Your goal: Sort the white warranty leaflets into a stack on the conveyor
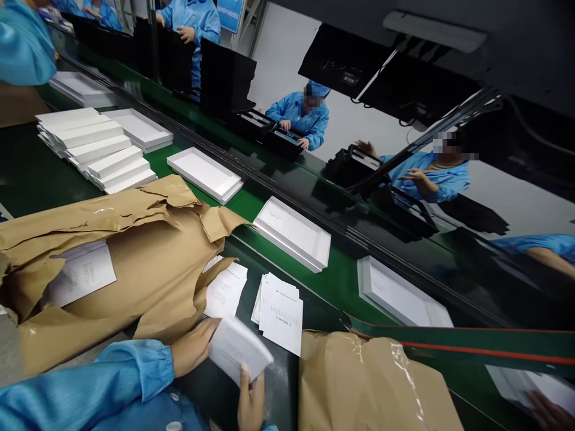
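Both hands meet low at the near edge of the dark surface (27,173), closed on one small stack of white printed booklets (239,354). The left hand (194,345) comes in from a bright blue sleeve (90,383), wrist nearly straight, fingers wrapped around the stack's left end with the thumb on top. The right hand (251,400) rises from below, palm toward the person, thumb pressed up against the stack's near edge. The stack is tilted, its right end lower, and is held just above the surface.

Just beyond the stack, a loose fanned pile of white leaflets with grey print (281,311) lies flat, and left of it a second white leaflet pile (227,290) is partly tucked under torn brown wrapping paper (148,257). That crumpled paper spreads leftward and shows another white booklet (81,272) through a tear. A second brown paper-wrapped package with clear tape (359,383) sits to the right of the hands.

Farther out, a green conveyor belt (341,281) carries open shallow white box trays (294,233) spaced in a line, one (204,173) further up the belt, another (399,293) nearer. A staggered stack of white box lids (96,149) stands at the left. Across the belt, people in blue coats (300,117) work at black panels (224,78).
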Demonstrator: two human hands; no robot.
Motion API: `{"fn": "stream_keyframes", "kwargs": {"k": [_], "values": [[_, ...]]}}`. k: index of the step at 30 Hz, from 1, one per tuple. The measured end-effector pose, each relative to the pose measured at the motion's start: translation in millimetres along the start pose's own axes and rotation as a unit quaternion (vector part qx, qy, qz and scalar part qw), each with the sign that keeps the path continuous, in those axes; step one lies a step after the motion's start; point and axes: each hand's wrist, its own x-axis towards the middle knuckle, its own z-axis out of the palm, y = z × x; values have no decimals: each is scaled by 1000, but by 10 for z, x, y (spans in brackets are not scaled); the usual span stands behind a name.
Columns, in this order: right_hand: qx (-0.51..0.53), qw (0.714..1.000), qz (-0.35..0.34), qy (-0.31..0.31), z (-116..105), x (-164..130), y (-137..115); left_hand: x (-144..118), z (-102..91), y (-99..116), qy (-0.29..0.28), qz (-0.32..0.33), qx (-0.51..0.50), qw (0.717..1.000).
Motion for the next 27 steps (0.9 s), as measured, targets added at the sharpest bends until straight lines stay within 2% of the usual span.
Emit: {"fn": "stream_keyframes", "kwargs": {"k": [3, 5, 7, 9, 12, 15, 18, 23, 27], "values": [[19, 999, 31, -6, 42, 228, -256, 157, -171, -53, 84, -91, -22, 992], [17, 1000, 4, -8, 165, 438, -458, 281, -282, -132, 130, -145, -43, 980], [-1, 999, -27, -19, 350, 667, -575, 394, -361, -224, 143, -163, -53, 975], [-28, 998, -53, -25, 551, 870, -561, 484, -393, -300, 149, -175, -65, 971], [-72, 994, -79, -14, 787, 1039, -363, 573, -363, -354, 152, -177, -82, 969], [-98, 989, -106, -28, 912, 1010, -169, 618, -291, -352, 151, -159, -92, 971], [-105, 986, -124, -38, 972, 886, -115, 634, -236, -349, 152, -140, -97, 974], [-88, 985, -145, -22, 985, 792, -247, 642, -239, -388, 163, -131, -121, 970], [-52, 990, -79, -100, 902, 798, -377, 640, -333, -416, 148, -113, -118, 975]]}}
